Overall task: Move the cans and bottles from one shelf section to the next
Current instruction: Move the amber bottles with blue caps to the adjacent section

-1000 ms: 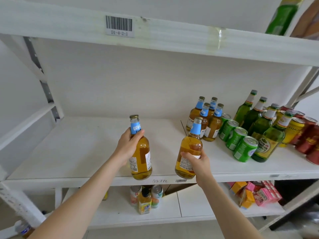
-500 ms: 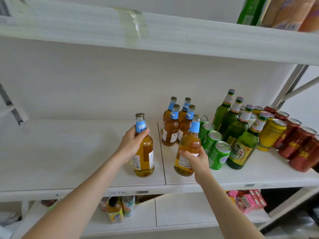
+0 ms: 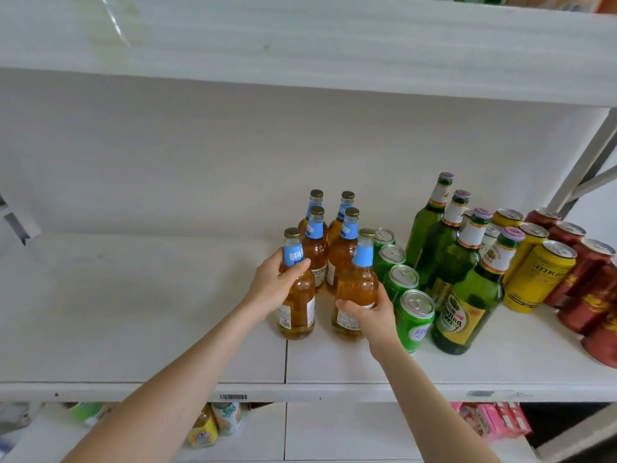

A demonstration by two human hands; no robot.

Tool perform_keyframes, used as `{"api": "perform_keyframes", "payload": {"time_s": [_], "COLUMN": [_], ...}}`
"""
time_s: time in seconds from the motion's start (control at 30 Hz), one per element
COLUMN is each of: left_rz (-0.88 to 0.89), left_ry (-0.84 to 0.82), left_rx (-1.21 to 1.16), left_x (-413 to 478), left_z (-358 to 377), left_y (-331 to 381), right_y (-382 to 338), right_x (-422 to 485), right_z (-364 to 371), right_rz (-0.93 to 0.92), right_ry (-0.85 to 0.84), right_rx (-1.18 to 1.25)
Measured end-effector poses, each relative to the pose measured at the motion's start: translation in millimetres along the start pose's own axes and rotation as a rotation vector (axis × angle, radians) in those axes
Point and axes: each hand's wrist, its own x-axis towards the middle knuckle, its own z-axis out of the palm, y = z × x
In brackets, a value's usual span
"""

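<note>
My left hand (image 3: 273, 285) grips an amber bottle with a blue neck label (image 3: 298, 309), standing on the white shelf (image 3: 140, 329) just right of the seam between two sections. My right hand (image 3: 374, 315) holds a second amber bottle (image 3: 357, 285) beside it, in front of several more amber bottles (image 3: 330, 242). To the right stand green cans (image 3: 414, 315), green bottles (image 3: 467, 312), yellow cans (image 3: 537, 275) and red cans (image 3: 587, 282).
The shelf board above (image 3: 300, 45) overhangs close over the bottle tops. A metal upright (image 3: 581, 162) rises at the right end. The lower shelf holds small bottles and cans (image 3: 213, 426) and pink cartons (image 3: 494, 422).
Both hands have carried their amber bottles rightward and back, from the left section to just in front of the group of amber bottles. The camera view has swung right too.
</note>
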Motion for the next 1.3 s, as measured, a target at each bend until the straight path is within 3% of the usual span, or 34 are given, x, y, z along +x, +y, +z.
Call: {"api": "perform_keyframes", "payload": {"time_s": [0.73, 0.87, 1.0, 1.3], "left_rz": [0.132, 0.080, -0.030, -0.096], "left_ry": [-0.092, -0.067, -0.068, 0.059], "left_rx": [0.073, 0.054, -0.110, -0.092], "left_x": [18.9, 12.4, -9.0, -19.5], "left_z": [23.0, 23.3, 19.4, 38.1], "left_y": [-4.5, -11.5, -38.4, -70.7], "right_y": [20.8, 21.4, 30.0, 26.2], "right_x": [33.1, 19.9, 2.7, 8.8], "right_z": [-0.6, -7.4, -8.6, -0.3], "right_rz": [-0.113, -0.112, -0.141, -0.115], "right_ry": [-0.105, -0.105, -0.069, 0.003], "right_rx": [-0.021, -0.042, -0.075, -0.081]}}
